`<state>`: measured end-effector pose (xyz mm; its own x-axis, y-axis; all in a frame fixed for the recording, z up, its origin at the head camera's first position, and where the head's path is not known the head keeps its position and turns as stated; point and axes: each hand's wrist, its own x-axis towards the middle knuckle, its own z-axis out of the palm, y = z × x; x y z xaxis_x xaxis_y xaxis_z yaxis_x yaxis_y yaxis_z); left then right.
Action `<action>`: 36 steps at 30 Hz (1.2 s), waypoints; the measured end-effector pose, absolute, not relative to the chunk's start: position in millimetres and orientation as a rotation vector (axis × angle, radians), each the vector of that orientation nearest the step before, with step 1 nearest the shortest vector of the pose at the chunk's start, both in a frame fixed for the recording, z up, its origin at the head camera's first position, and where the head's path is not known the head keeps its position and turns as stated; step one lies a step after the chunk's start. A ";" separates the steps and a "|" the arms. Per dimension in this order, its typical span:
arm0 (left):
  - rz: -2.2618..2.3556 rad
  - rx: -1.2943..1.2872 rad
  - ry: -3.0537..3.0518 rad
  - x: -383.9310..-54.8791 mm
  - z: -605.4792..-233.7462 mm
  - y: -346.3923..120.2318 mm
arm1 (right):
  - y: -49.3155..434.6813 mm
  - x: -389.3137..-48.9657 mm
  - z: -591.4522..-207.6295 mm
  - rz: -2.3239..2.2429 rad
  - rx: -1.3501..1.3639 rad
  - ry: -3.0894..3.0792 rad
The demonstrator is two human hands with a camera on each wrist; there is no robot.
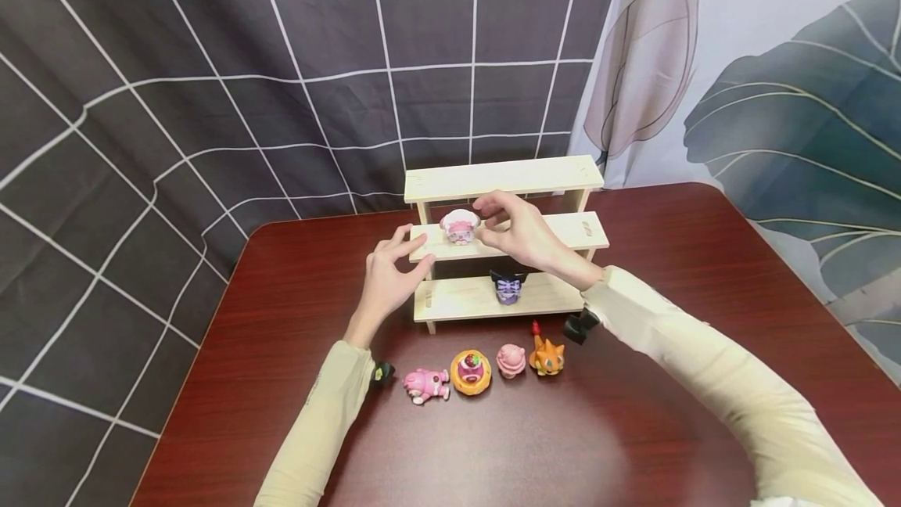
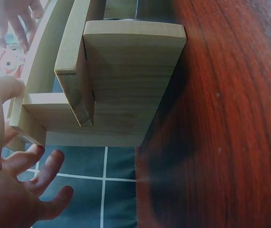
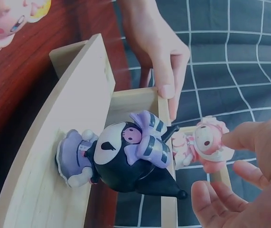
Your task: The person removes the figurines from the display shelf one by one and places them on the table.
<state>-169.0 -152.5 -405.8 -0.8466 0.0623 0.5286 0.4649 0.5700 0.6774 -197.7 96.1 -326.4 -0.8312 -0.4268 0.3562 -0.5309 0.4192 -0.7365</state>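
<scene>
A three-tier wooden display shelf stands on the table. On its middle tier, towards the left, sits a small pink figurine with a white hood. My right hand hovers just right of this figurine, fingers loosely bent and spread; in the right wrist view the fingertips are right at its head. My left hand grips the left end of the middle tier, thumb on the front side and fingers round the end. A black-hooded figurine with a purple bow stands on the bottom tier.
In front of the shelf lie a pink bear figurine, a tart-shaped toy, a pink swirl-topped toy and an orange figurine with a red-tipped tail. A dark gridded curtain hangs behind the red-brown table.
</scene>
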 end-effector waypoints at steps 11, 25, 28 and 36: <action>-1.207 -0.428 -2.350 -169.9 -405.5 -153.0 | 86.7 -204.4 -328.1 1.385 0.855 -2.595; -1.207 -0.432 -2.354 -168.9 -405.5 -153.2 | 79.5 -208.9 -329.9 1.383 0.884 -2.601; -1.209 -0.435 -2.352 -169.2 -405.6 -153.3 | 78.3 -210.1 -329.8 1.380 0.885 -2.606; -1.209 -0.428 -2.353 -168.8 -406.1 -152.9 | 75.3 -212.0 -330.2 1.367 0.873 -2.631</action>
<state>-168.8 -152.9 -406.1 -0.8469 0.0650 0.5278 0.4670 0.5658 0.6796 -212.0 75.3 -330.2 -0.8391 -0.4581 0.2933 -0.5034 0.4496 -0.7379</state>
